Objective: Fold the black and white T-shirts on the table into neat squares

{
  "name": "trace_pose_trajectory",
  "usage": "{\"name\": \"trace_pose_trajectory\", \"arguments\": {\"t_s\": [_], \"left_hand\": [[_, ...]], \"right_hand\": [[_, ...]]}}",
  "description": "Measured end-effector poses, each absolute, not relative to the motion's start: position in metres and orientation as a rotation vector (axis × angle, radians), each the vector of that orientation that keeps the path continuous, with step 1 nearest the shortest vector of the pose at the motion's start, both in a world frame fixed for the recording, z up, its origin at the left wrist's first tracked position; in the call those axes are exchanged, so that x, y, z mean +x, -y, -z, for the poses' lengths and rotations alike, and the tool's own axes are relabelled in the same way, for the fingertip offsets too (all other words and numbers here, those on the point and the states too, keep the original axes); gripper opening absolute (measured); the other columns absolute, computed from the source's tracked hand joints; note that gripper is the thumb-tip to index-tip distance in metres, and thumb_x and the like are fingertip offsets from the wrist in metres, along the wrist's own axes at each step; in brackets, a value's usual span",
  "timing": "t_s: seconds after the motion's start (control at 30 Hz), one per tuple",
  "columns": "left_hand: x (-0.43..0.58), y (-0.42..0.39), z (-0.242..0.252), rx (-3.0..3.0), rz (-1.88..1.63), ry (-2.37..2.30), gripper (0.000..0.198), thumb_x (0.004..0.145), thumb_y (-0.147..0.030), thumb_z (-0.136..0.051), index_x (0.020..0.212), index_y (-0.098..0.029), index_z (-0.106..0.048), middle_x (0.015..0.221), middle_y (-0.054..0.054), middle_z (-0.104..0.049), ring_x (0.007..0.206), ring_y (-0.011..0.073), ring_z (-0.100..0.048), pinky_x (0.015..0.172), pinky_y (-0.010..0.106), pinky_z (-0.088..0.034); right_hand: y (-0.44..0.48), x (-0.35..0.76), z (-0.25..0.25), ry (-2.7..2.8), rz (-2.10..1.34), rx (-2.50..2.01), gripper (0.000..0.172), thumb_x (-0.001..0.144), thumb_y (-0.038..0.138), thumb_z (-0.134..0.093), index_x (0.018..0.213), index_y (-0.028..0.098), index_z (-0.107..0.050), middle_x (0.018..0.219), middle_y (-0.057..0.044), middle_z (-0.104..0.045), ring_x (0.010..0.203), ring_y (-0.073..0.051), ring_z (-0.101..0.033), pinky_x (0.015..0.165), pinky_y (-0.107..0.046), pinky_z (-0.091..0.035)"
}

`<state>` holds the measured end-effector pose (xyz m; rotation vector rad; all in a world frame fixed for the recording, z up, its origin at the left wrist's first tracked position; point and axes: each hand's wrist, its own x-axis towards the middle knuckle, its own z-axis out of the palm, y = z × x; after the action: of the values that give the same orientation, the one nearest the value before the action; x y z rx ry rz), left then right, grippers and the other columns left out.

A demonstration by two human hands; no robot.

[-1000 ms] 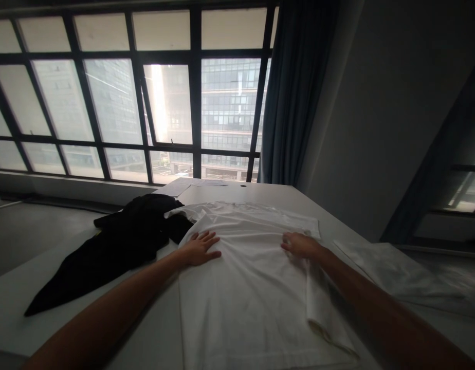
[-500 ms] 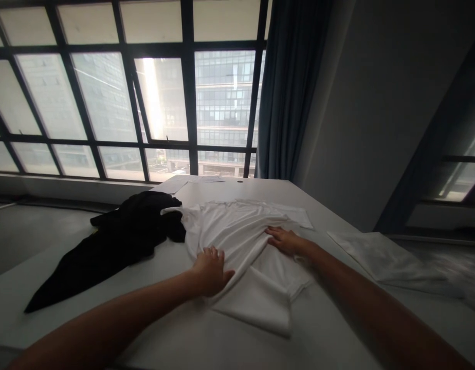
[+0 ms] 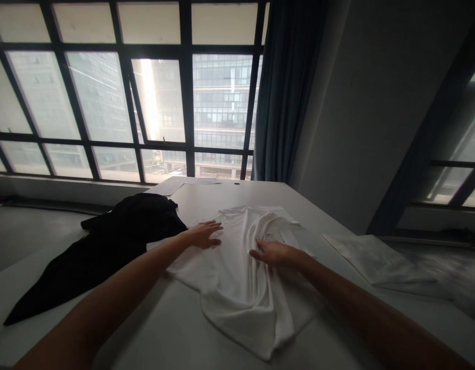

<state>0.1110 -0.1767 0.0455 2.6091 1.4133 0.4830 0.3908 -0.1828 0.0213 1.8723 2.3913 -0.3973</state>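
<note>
A white T-shirt (image 3: 237, 288) lies rumpled in folds on the white table (image 3: 176, 339). My left hand (image 3: 204, 234) rests flat on the shirt's left part with its fingers stretched out, right beside a black garment (image 3: 117, 236). My right hand (image 3: 272, 253) lies on the middle of the shirt, fingers extended and pointing left, pressing on the bunched cloth. Neither hand grips anything.
The black garment spreads over the table's left side. A pale folded cloth (image 3: 372, 259) lies at the right. Sheets of paper (image 3: 183, 182) sit at the table's far end under the big window (image 3: 145, 92). A dark curtain (image 3: 287, 92) hangs at the back.
The shirt went from spread flat to bunched and turned, its body now trailing toward me. My left hand let go of a fold and moved forward; my right hand shifted left.
</note>
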Motion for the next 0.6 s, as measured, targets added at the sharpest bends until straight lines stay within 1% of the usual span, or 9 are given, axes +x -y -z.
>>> {"name": "trace_pose_trajectory", "arguments": {"t_s": [0.07, 0.1, 0.23, 0.27, 0.33, 0.4, 0.47, 0.53, 0.6], "left_hand": [[0.104, 0.165, -0.039, 2.598, -0.449, -1.505, 0.036, 0.094, -0.036, -0.06, 0.124, -0.015, -0.058, 0.124, 0.008, -0.06, 0.105, 0.0253, -0.062, 0.087, 0.044, -0.055], [0.101, 0.16, -0.036, 2.592, -0.426, -1.555, 0.036, 0.094, -0.036, -0.06, 0.124, -0.015, -0.058, 0.124, 0.009, -0.06, 0.105, 0.0248, -0.062, 0.087, 0.044, -0.055], [0.089, 0.144, -0.026, 2.557, -0.303, -1.758, 0.035, 0.095, -0.034, -0.06, 0.125, -0.017, -0.057, 0.125, 0.01, -0.059, 0.105, 0.0228, -0.062, 0.088, 0.044, -0.054], [0.087, 0.141, -0.023, 2.545, -0.276, -1.799, 0.036, 0.095, -0.035, -0.06, 0.126, -0.017, -0.057, 0.127, 0.01, -0.058, 0.107, 0.0235, -0.061, 0.09, 0.045, -0.053], [0.085, 0.141, -0.017, 2.515, -0.179, -1.907, 0.043, 0.095, -0.042, -0.058, 0.13, -0.018, -0.056, 0.133, 0.013, -0.056, 0.117, 0.0292, -0.057, 0.097, 0.052, -0.047], [0.085, 0.145, -0.012, 2.472, 0.021, -2.048, 0.056, 0.094, -0.056, -0.051, 0.132, -0.016, -0.058, 0.136, 0.019, -0.056, 0.123, 0.0381, -0.052, 0.1, 0.058, -0.039], [0.089, 0.152, -0.01, 2.459, 0.264, -2.112, 0.071, 0.092, -0.068, -0.039, 0.128, -0.012, -0.063, 0.129, 0.026, -0.061, 0.119, 0.0448, -0.054, 0.096, 0.06, -0.037], [0.093, 0.156, -0.012, 2.507, 0.407, -2.057, 0.081, 0.088, -0.074, -0.034, 0.119, -0.009, -0.069, 0.117, 0.029, -0.066, 0.109, 0.0466, -0.06, 0.091, 0.061, -0.038], [0.097, 0.148, -0.017, 2.602, 0.386, -1.977, 0.082, 0.086, -0.077, -0.035, 0.111, -0.009, -0.073, 0.113, 0.029, -0.067, 0.105, 0.0462, -0.061, 0.09, 0.06, -0.038]], "right_hand": [[0.183, 0.391, -0.008, -2.339, 0.47, 1.89, 0.102, 0.079, 0.082, -0.041, 0.156, 0.017, -0.024, 0.156, -0.021, -0.032, 0.138, -0.04, -0.037, 0.109, -0.048, -0.032], [0.18, 0.393, -0.002, -2.306, 0.457, 1.932, 0.105, 0.077, 0.085, -0.041, 0.157, 0.02, -0.021, 0.159, -0.02, -0.026, 0.14, -0.042, -0.032, 0.111, -0.052, -0.028], [0.142, 0.409, 0.008, -2.266, 0.406, 2.054, 0.1, 0.077, 0.087, -0.035, 0.157, 0.029, -0.018, 0.163, -0.015, -0.017, 0.145, -0.044, -0.018, 0.112, -0.06, -0.016], [0.129, 0.412, 0.008, -2.265, 0.39, 2.073, 0.098, 0.078, 0.086, -0.033, 0.157, 0.03, -0.018, 0.163, -0.014, -0.017, 0.145, -0.044, -0.017, 0.112, -0.06, -0.015], [0.101, 0.417, 0.007, -2.264, 0.341, 2.096, 0.091, 0.082, 0.085, -0.028, 0.156, 0.034, -0.019, 0.163, -0.012, -0.016, 0.146, -0.043, -0.017, 0.111, -0.061, -0.015], [0.075, 0.416, 0.004, -2.26, 0.25, 2.111, 0.082, 0.086, 0.081, -0.025, 0.155, 0.037, -0.023, 0.163, -0.01, -0.02, 0.145, -0.042, -0.02, 0.11, -0.063, -0.014], [0.053, 0.409, 0.002, -2.231, 0.078, 2.173, 0.075, 0.089, 0.076, -0.026, 0.153, 0.035, -0.032, 0.16, -0.01, -0.029, 0.144, -0.042, -0.023, 0.11, -0.063, -0.011], [0.036, 0.397, 0.0, -2.163, -0.121, 2.266, 0.07, 0.092, 0.069, -0.031, 0.148, 0.028, -0.042, 0.153, -0.013, -0.04, 0.141, -0.043, -0.028, 0.11, -0.063, -0.008], [0.026, 0.387, -0.003, -2.116, -0.211, 2.325, 0.064, 0.094, 0.062, -0.036, 0.144, 0.023, -0.048, 0.147, -0.017, -0.047, 0.136, -0.043, -0.036, 0.11, -0.062, -0.009]]}}
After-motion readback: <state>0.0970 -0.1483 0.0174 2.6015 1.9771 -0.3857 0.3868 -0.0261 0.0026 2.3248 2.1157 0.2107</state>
